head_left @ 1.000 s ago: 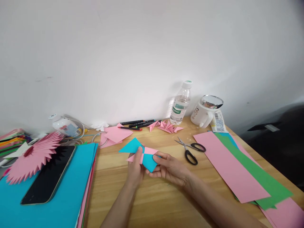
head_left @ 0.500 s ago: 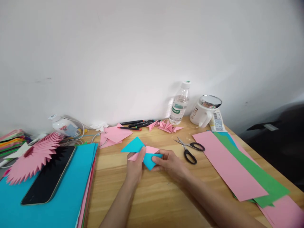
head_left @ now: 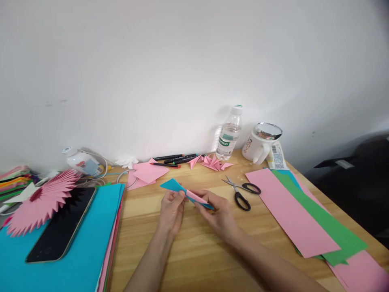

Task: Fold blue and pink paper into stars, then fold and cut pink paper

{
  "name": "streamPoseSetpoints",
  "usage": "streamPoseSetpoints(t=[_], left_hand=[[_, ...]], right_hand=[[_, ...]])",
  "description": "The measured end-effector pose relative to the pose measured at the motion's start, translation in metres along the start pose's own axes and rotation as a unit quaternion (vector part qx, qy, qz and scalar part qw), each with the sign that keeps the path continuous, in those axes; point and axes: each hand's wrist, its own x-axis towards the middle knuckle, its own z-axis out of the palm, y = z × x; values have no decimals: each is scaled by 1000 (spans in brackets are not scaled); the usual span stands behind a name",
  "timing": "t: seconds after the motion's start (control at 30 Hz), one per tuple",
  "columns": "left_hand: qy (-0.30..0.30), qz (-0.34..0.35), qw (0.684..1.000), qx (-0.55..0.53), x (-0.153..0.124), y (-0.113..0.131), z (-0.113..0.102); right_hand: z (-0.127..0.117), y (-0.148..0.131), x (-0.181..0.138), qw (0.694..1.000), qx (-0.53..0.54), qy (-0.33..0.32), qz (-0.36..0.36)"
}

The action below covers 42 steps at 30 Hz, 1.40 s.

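Note:
Between my hands is a folded piece of blue and pink paper point(head_left: 172, 185), tilted so that it looks narrow. My left hand point(head_left: 172, 209) pinches it near the middle, thumb on the near side. My right hand point(head_left: 219, 211) grips its right end, with fingers behind and thumb in front. Part of the paper is hidden by the fingers. To the right of my right hand, black-handled scissors point(head_left: 242, 191) lie open on the wooden table point(head_left: 188, 263).
Pink, green and blue paper strips point(head_left: 291, 211) lie at the right. At the left, a phone point(head_left: 62, 225) and a pleated pink paper fan point(head_left: 45, 202) rest on blue sheets point(head_left: 91, 243). Along the wall stand a water bottle point(head_left: 229, 136) and a mug point(head_left: 261, 142), near pens point(head_left: 180, 159) and pink folded pieces point(head_left: 211, 163).
The folded paper has turned from nearly face-on to a narrow, edge-on tilt. My left hand has rolled with it, and my right fingers have moved up behind its right end.

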Motion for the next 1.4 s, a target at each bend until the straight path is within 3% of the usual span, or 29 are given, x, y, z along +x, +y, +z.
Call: streamPoseSetpoints(t=[0.1, 0.3, 0.4, 0.53, 0.63, 0.73, 0.8, 0.87, 0.93, 1.03, 1.23, 1.4], left_hand=[[7, 15, 999, 27, -1, -1, 3], [-61, 8, 995, 74, -7, -3, 6], [-43, -1, 995, 92, -6, -3, 6], [-17, 26, 993, 116, -1, 1, 4], [-5, 35, 993, 109, 2, 7, 1], [-65, -62, 989, 117, -2, 14, 0], [-131, -136, 973, 134, -7, 17, 0], [-183, -178, 955, 149, -11, 17, 1], [-215, -196, 943, 163, -14, 17, 1], [-246, -195, 931, 184, -15, 17, 0], [-274, -220, 915, 200, -17, 16, -2], [-235, -185, 928, 224, -14, 12, -3]], right_hand=[[-3, 1, -3, 989, -93, 10, -119], [-8, 16, -3, 938, -294, -25, -184], [-7, 21, -2, 928, -306, -69, -202], [-8, 15, 2, 950, -224, -115, -188], [-14, 6, 10, 978, -90, -141, -128], [-23, 1, 20, 1000, 12, -16, 20], [-28, 3, 26, 991, 78, 61, 94], [-32, 6, 29, 978, 148, 48, 141], [-34, 9, 30, 967, 185, -7, 177], [-34, 11, 28, 957, 191, -64, 206], [-31, 12, 25, 954, 184, -67, 227], [-30, 12, 25, 969, 134, -58, 198]])
